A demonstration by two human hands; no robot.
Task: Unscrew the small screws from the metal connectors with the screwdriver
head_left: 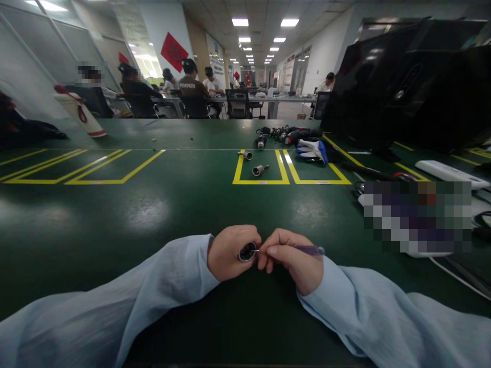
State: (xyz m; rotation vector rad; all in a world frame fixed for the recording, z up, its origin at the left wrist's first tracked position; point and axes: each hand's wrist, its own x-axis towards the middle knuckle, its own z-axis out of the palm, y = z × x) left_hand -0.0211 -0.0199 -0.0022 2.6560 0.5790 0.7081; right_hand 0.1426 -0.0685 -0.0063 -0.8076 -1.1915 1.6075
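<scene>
My left hand [233, 250] is closed around a round metal socket-like part [246, 252], its dark hollow end turned toward my right hand. Between the thumb and fingers of my right hand [293, 255] is a slim screwdriver [310, 250] with a see-through purple handle. Its thin metal tip reaches the opening of the metal part; how deep it goes I cannot tell. Both hands are just above the green table [172, 214]. Farther off, two metal socket-like parts with shanks lie on their sides, one part [259, 170] inside a yellow-taped box and another part [246, 155] near its left line.
A blue and white glove [312, 151] lies at the right taped box, before black-and-red tools with cables [297, 134]. Black monitors [402, 97], a white power strip [452, 174] and a blurred-out item [418, 217] are rightward. A white container [81, 112] stands back left. People sit beyond.
</scene>
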